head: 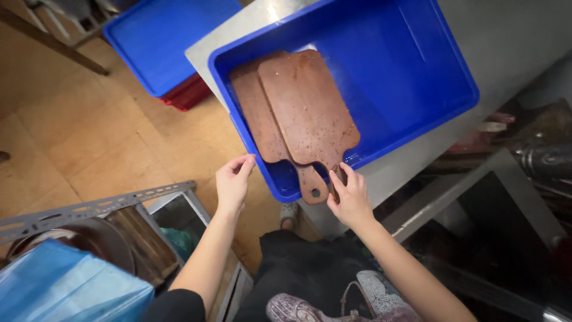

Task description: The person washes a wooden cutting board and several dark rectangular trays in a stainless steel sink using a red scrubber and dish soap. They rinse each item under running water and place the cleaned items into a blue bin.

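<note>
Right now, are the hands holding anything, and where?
Right hand pinches the top cutting board by its handle end. Left hand holds nothing, just beside the blue tub rim.

Both arms come up from the bottom of the shot, bare from the elbow or so, with dark short sleeves just showing at the edge. The left hand (232, 182) is out ahead of its forearm, wrist pretty straight, fingers loosely curled and thumb close to the fingertips, not gripping anything as far as one can tell. The right hand (350, 200) sits a bit lower, angled inward, fingers spread and pointing up, tips bent slightly. The two hands are well apart, roughly level.
</note>
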Available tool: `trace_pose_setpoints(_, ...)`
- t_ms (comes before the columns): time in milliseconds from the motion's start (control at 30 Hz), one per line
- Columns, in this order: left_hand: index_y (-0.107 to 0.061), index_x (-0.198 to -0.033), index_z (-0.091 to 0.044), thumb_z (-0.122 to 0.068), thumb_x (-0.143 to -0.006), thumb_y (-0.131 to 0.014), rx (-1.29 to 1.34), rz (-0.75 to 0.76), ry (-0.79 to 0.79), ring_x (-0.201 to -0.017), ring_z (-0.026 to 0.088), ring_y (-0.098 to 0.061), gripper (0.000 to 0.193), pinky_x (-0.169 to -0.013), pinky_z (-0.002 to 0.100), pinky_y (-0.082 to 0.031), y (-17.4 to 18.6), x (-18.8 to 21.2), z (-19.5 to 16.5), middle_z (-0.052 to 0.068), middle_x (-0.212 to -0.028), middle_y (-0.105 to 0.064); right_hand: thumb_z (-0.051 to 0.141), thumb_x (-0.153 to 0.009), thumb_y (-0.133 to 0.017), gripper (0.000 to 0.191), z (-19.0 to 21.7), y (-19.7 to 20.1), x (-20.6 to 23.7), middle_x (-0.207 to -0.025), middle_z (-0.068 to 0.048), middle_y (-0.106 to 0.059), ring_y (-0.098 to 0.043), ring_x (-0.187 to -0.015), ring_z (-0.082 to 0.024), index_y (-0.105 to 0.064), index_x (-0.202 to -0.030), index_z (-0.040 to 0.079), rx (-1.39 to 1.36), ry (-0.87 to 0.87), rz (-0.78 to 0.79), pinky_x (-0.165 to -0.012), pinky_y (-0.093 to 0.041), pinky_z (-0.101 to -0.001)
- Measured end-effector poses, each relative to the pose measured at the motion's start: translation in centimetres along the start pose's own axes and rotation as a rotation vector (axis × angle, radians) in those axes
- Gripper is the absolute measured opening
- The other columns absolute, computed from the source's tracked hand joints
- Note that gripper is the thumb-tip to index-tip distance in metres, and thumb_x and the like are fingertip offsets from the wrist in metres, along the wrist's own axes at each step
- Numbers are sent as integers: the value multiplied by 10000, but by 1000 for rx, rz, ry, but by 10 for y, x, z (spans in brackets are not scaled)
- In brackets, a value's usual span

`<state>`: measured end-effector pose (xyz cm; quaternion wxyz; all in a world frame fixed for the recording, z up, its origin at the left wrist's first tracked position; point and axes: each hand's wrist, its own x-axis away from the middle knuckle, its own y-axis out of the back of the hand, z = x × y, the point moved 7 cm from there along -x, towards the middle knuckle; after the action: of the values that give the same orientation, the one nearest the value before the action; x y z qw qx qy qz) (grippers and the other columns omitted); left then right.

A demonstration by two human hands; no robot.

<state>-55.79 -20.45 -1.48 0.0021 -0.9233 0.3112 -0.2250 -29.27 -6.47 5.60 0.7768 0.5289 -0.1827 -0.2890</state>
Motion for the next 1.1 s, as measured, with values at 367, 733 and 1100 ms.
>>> trace_pose_setpoints(367,-593,-1356,38,-201,-986,-540,462,481,384,-1057,228,-649,443,-908,403,-553,-108,92,-38,142,-1291,-657,209,-836,-744,539,9,9,24,-1475,-162,-489,-470,-1300,-413,-627,-1346,82,-252,75,-75,-1078,-411,-504)
trace_pose_setpoints(733,-567,-1430,-24,-208,-978,-597,-446,1208,502,-1027,158,-658,489,-871,318,-555,-353,277,161,88,-1244,-682,183,-897,-731,313,-200,26,393,-1149,-94,-694,-679,-990,-235,-704,-1189,73,-486,-936,-395,-836,-557,-356)
trace_pose_setpoints(1100,-662,-1281,100,-228,-1003,-679,-655,814,659,-912,334,-648,430,-730,453,-475,-495,385,348,330,-1192,-707,196,-920,-675,537,-304,5,549,-1334,-99,-660,-663,-1132,-219,-531,-1414,43,-1155,-1340,-823,-885,-571,-384)
